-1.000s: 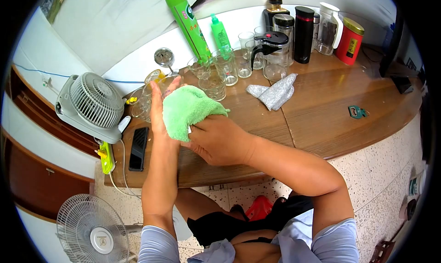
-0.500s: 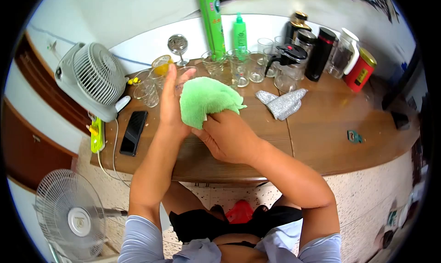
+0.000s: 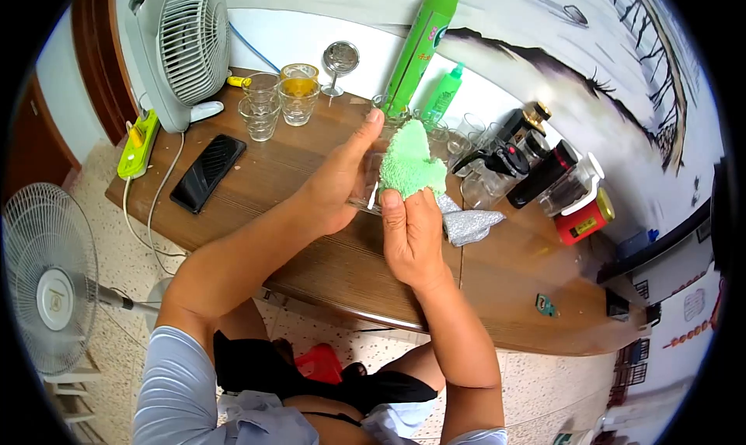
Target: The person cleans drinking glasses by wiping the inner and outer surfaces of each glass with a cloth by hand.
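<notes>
Green plush cloth (image 3: 416, 161): was bunched against the clear glass, above the near part of the wooden bench (image 3: 350, 274); how much was tucked inside could not be told.
Clear glass (image 3: 368, 188): was held over the bench between both hands, partly covered by the cloth.
Left hand (image 3: 342, 184): cupped the glass from the side, thumb upright along it; the other fingers lay mostly hidden, so their exact spread could not be told.
Right hand (image 3: 416, 235): had its fingers drawn together in a pinch on the lower cloth, thumb on the near face.
Handling, glass: judged light, stiff, smooth and breakable; likely slippery if damp, and best taken round the outer wall, with support low down.
Handling, cloth: judged soft, light and yielding; a bunched fold looked the surest hold.
Left of the hands: glass tumblers (image 3: 259, 122) and a black smartphone (image 3: 207, 173).
Right of the hands: a silver-grey cloth (image 3: 472, 226), a black-lidded glass pot (image 3: 475, 190) and a red tin (image 3: 583, 225).
Behind: a tall green can (image 3: 422, 52), leaning in the view beside a green pump bottle (image 3: 443, 95).
</notes>
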`<state>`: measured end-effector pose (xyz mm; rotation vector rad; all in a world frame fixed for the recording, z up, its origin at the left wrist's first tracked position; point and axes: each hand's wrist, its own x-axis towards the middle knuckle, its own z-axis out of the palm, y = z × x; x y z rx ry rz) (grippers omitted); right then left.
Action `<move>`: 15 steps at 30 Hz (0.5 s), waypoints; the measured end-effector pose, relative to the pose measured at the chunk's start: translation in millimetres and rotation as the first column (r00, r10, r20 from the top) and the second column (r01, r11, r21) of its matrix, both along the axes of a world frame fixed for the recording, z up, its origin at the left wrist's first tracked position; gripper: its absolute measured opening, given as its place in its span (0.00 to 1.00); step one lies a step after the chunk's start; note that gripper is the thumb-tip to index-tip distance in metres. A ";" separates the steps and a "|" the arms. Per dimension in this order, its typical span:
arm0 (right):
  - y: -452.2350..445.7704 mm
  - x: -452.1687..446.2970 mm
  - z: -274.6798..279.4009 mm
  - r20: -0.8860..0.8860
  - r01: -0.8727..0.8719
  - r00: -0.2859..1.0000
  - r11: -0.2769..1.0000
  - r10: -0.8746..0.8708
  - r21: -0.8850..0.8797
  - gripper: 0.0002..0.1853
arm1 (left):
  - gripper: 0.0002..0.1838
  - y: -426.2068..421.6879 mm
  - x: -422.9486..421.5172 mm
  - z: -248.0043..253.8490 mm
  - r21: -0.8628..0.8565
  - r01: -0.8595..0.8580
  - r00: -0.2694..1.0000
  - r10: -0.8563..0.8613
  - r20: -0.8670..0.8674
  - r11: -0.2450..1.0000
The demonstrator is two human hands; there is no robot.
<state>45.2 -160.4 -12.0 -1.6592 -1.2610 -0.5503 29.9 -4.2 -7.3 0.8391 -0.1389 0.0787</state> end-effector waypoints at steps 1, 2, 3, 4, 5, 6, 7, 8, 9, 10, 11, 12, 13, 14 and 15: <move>-0.7 -0.5 -0.8 -0.004 -0.004 1.000 1.000 0.004 -0.014 0.14 | 0.39 8.5 4.0 -5.6 0.008 0.006 1.000 -0.006 -0.017 1.000; -0.8 -1.4 -1.9 -0.010 -0.006 1.000 1.000 0.005 -0.027 0.14 | 0.39 14.3 7.4 -10.4 0.018 0.015 0.999 -0.015 -0.036 1.000; 2.6 -3.8 -3.6 0.041 -0.006 0.999 1.000 0.006 -0.005 0.12 | 0.40 15.3 6.7 -7.3 0.005 -0.053 0.996 0.053 -0.073 0.999; 6.6 -7.5 -2.5 0.054 -0.038 0.998 0.999 0.038 -0.009 0.09 | 0.42 16.3 4.5 -2.1 -0.003 -0.122 0.986 0.121 -0.112 0.993; 6.8 -8.9 -9.3 0.066 -0.029 0.997 0.997 0.034 -0.070 0.09 | 0.43 17.6 2.7 0.5 -0.009 -0.192 0.970 0.189 -0.153 0.981; 6.0 -10.7 -14.4 0.080 -0.021 0.996 0.991 0.032 -0.130 0.08 | 0.44 19.3 2.0 0.2 -0.013 -0.192 0.971 0.188 -0.149 0.981; 5.3 -11.4 -14.7 0.115 -0.044 0.991 0.985 0.063 -0.166 0.09 | 0.45 21.1 1.5 -0.4 -0.018 -0.193 0.971 0.189 -0.144 0.981; 5.1 -12.9 -13.3 0.129 -0.039 0.990 0.984 0.063 -0.176 0.09 | 0.46 23.1 1.4 -1.6 -0.022 -0.195 0.972 0.190 -0.140 0.981; 4.9 -14.5 -12.1 0.142 -0.036 0.988 0.982 0.063 -0.186 0.09 | 0.44 24.3 2.4 -1.7 -0.027 -0.163 0.975 0.157 -0.155 0.986; 4.5 -15.7 -11.8 0.154 -0.031 0.986 0.980 0.062 -0.196 0.09 | 0.43 23.3 1.9 -2.2 -0.040 -0.141 0.980 0.134 -0.147 0.989; 1.9 -11.0 -16.6 0.118 -0.014 0.992 0.973 0.042 -0.232 0.09 | 0.42 19.1 1.2 -2.5 -0.052 -0.119 0.984 0.110 -0.138 0.992; 1.5 -9.0 -14.4 0.129 -0.012 0.991 0.981 0.037 -0.194 0.09 | 0.41 13.7 -0.7 -0.3 -0.064 -0.094 0.988 0.085 -0.128 0.994; 2.0 -6.6 -11.0 0.140 -0.009 0.990 0.988 0.031 -0.156 0.09 | 0.38 8.6 -2.3 0.3 -0.069 -0.082 0.990 0.074 -0.118 0.994; 2.1 -4.2 -7.4 0.149 -0.006 0.988 0.993 0.023 -0.115 0.09 | 0.39 4.1 -3.4 0.8 -0.042 -0.066 0.994 0.062 -0.094 0.997; 1.1 -1.7 -3.0 0.162 0.009 0.987 0.995 0.007 -0.096 0.10 | 0.39 0.1 -4.5 1.3 -0.014 -0.051 0.996 0.050 -0.072 0.999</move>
